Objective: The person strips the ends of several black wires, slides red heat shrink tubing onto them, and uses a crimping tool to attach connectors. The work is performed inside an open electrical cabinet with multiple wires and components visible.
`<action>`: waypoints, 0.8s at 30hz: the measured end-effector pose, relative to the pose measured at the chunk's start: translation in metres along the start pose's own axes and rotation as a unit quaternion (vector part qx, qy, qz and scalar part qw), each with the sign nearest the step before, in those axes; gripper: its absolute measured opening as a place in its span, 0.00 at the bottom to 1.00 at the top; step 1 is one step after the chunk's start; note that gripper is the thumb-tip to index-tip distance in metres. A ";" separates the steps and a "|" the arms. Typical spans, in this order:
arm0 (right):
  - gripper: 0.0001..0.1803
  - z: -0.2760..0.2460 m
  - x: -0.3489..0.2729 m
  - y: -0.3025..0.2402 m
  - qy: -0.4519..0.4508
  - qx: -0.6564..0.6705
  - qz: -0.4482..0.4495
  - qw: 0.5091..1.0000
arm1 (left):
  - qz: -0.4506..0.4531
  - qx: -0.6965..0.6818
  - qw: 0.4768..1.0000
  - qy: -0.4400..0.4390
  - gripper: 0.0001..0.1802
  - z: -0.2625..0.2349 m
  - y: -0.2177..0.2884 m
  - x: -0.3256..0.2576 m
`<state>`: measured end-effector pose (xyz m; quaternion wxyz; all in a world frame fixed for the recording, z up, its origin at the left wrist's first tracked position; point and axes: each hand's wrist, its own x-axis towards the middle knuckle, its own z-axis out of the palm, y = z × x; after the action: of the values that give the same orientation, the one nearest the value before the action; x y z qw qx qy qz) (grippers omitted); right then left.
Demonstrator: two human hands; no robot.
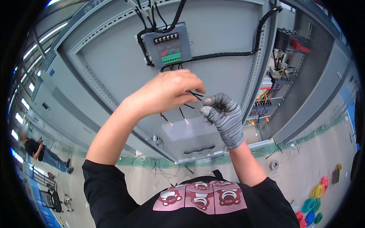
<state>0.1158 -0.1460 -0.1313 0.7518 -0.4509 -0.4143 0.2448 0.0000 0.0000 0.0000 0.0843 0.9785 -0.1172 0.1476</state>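
Large grey metal cabinet panel fills the view, perforated rails along its edges. To the right, an open cabinet bay with breakers and coloured wiring. Pale concrete floor, green stripe along cabinet base. Coils of coloured wire lie at lower right. Bright windows line the left wall. A person crouches at far left.
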 end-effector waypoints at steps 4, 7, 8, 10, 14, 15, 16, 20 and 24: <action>0.07 0.008 0.003 -0.005 0.077 0.064 -0.027 0.995 | 0.014 -0.041 0.998 0.038 0.07 0.012 -0.006 0.014; 0.06 0.012 0.011 -0.008 0.129 0.102 -0.048 0.985 | 0.005 -0.063 0.994 0.086 0.06 0.018 -0.010 0.021; 0.06 0.014 0.013 -0.009 0.144 0.111 -0.056 0.982 | 0.000 -0.067 0.993 0.099 0.06 0.019 -0.011 0.023; 0.05 0.015 0.019 -0.012 0.165 0.121 -0.068 0.977 | -0.005 -0.072 0.989 0.126 0.06 0.021 -0.013 0.026; 0.06 0.013 0.028 -0.020 0.199 0.092 -0.094 0.971 | -0.023 -0.087 0.987 0.135 0.07 0.018 -0.013 0.028; 0.06 0.012 0.028 -0.023 0.196 0.076 -0.087 0.974 | -0.020 -0.100 0.985 0.136 0.06 0.018 -0.014 0.028; 0.06 0.011 0.029 -0.027 0.192 0.060 -0.080 0.976 | -0.017 -0.112 0.984 0.137 0.06 0.018 -0.014 0.028; 0.06 0.014 0.030 -0.033 0.191 0.015 -0.083 0.978 | 0.013 -0.141 0.979 0.148 0.04 0.021 -0.022 0.026; 0.06 0.018 0.031 -0.038 0.176 -0.024 -0.083 0.981 | -0.004 -0.313 0.934 0.175 0.03 0.027 -0.027 0.025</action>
<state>0.1177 -0.1321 -0.0812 0.8197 -0.4687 -0.3174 0.0881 0.0367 0.0151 -0.0210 0.4059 0.8617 -0.1366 0.2722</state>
